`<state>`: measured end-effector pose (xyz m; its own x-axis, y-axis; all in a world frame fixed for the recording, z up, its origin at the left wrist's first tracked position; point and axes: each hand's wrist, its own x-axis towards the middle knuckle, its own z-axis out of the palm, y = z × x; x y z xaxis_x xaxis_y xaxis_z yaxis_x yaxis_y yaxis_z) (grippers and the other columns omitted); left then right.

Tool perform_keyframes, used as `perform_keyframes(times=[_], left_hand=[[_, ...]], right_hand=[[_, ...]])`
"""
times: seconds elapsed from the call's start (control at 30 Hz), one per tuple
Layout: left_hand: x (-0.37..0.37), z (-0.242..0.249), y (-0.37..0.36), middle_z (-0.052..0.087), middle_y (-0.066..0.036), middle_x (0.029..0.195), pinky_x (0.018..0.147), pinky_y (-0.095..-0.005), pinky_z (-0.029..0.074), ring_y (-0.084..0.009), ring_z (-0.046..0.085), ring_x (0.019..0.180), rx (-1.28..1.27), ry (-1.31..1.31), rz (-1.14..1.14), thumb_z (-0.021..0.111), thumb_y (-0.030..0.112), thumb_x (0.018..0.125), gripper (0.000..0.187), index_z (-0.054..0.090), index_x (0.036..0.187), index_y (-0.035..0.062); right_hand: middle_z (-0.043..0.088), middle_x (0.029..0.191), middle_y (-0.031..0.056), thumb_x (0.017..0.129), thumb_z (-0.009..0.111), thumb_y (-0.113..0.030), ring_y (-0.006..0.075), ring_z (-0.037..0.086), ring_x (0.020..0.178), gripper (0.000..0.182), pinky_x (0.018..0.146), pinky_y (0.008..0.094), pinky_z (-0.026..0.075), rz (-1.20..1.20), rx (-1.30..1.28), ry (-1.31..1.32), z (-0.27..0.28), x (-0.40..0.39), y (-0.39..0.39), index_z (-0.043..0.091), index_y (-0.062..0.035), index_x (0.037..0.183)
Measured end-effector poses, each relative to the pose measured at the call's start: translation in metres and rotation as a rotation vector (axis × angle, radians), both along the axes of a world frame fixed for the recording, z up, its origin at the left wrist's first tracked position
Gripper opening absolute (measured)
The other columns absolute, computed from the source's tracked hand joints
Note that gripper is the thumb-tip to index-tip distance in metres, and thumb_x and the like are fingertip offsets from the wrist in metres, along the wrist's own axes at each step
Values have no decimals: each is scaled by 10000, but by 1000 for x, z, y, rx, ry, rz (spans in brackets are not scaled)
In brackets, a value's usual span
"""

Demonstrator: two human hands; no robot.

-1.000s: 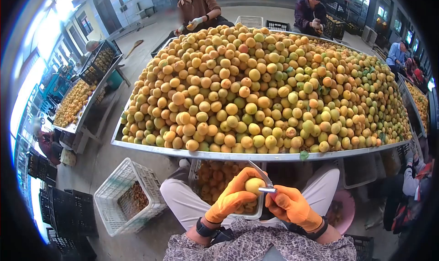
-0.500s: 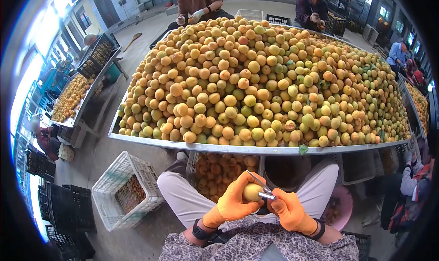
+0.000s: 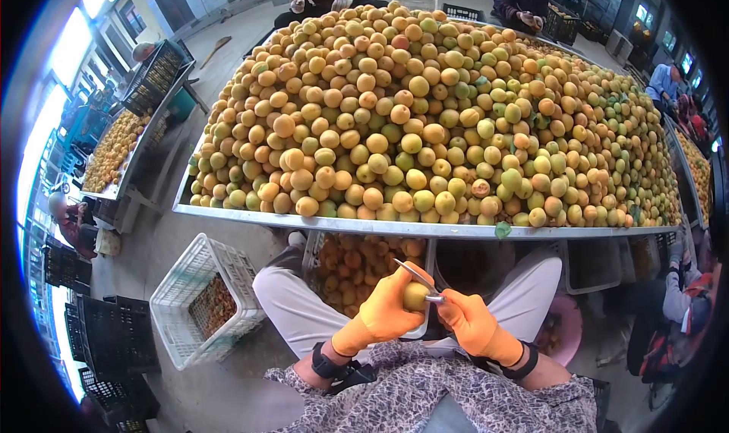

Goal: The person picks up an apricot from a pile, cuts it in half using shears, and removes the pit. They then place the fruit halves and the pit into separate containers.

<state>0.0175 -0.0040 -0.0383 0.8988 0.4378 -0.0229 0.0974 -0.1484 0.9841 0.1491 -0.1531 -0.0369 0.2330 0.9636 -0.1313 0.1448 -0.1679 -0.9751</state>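
Note:
My left hand [image 3: 386, 311], in an orange glove, is closed around a yellow apricot [image 3: 414, 297] above my lap. My right hand [image 3: 477, 328], gloved the same way, grips a slim metal hand tool [image 3: 435, 299]. One narrow arm of the tool reaches up and left over the fruit, and a short shiny end lies against the apricot's right side. My right fingers hide the rest of the tool, so its exact kind does not show. Just beyond my hands, under the table edge, sits a crate of apricots [image 3: 357, 270].
A metal-rimmed table [image 3: 425, 227] heaped with apricots [image 3: 402, 122] spans the view ahead. At left stands a white crate [image 3: 247, 311] with brownish pieces inside; black crates [image 3: 118, 338] are stacked beyond. A pink basin [image 3: 566, 330] is by my right leg. Several people work around.
The view has tilted and shifted slightly. My right hand has turned a little, with the tool's shiny end closer against the apricot. Both hands keep their holds.

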Motion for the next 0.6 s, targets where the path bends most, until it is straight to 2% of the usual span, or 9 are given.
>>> perform_keyframes(times=[0.17, 0.2, 0.27, 0.33, 0.43, 0.47, 0.53, 0.57, 0.6], left_hand=[[7, -8, -1, 648, -91, 820, 704, -319, 523, -142, 636, 779, 173, 141, 85, 744, 2, 664, 423, 536, 1028, 60], [6, -16, 2, 648, -91, 820, 704, -319, 523, -142, 636, 779, 177, 141, 87, 744, 2, 664, 423, 536, 1028, 60], [4, -27, 7, 650, -102, 827, 698, -323, 520, -151, 633, 767, 357, 184, 328, 686, -10, 680, 373, 543, 1018, 56], [-8, -23, 21, 627, -72, 881, 687, -291, 515, -127, 604, 785, 83, 151, 367, 650, -12, 689, 354, 544, 1022, 39], [-17, -19, 22, 591, -39, 954, 746, -256, 495, -112, 573, 846, -294, -25, 237, 645, -5, 685, 409, 536, 1076, 41], [-17, -18, 20, 568, -27, 972, 752, -248, 490, -102, 559, 859, -404, -72, 183, 645, 2, 689, 425, 531, 1097, 38], [-16, -3, 17, 528, -26, 984, 786, -241, 476, -98, 546, 884, -688, -184, 116, 638, 1, 721, 437, 516, 1138, 44], [-14, -1, 18, 542, -32, 1005, 819, -247, 470, -106, 552, 909, -749, -249, 96, 646, -8, 721, 445, 520, 1146, 44], [-13, 1, 16, 556, -39, 1025, 852, -253, 464, -113, 557, 934, -816, -310, 79, 654, -18, 722, 454, 524, 1153, 44]], right_hand=[[461, 595, 148, 989, 531, -340, 242, 421, 515, 342, 516, 344, 383, -24, -131, -64, 18, 6, 2, 563, -6, 927], [483, 597, 120, 986, 541, -328, 212, 433, 509, 325, 510, 328, 383, -65, -112, -149, 20, 7, 2, 568, -7, 941], [505, 600, 91, 983, 550, -315, 181, 445, 503, 309, 504, 311, 383, -106, -93, -235, 16, 15, -6, 574, -9, 955], [542, 641, 2, 978, 559, -285, 103, 443, 516, 268, 498, 263, 373, -380, 88, -36, 3, 34, -18, 589, -19, 996], [534, 644, -20, 970, 558, -244, 70, 429, 530, 230, 493, 247, 355, -496, 117, -70, 7, 46, -21, 582, -16, 954], [496, 604, 8, 973, 542, -220, 63, 426, 535, 234, 488, 250, 334, -356, -101, -274, 10, 44, -18, 565, 4, 908], [467, 587, 28, 978, 536, -218, 60, 412, 539, 255, 487, 254, 318, -378, -96, -312, 13, 34, -16, 548, 14, 874], [467, 587, 28, 978, 536, -218, 60, 412, 539, 255, 487, 254, 318, -378, -86, -312, 16, 31, -16, 548, 14, 874], [462, 585, 23, 977, 541, -220, 61, 406, 541, 254, 488, 253, 316, -366, 5, -121, 20, 27, -19, 546, 11, 871]])
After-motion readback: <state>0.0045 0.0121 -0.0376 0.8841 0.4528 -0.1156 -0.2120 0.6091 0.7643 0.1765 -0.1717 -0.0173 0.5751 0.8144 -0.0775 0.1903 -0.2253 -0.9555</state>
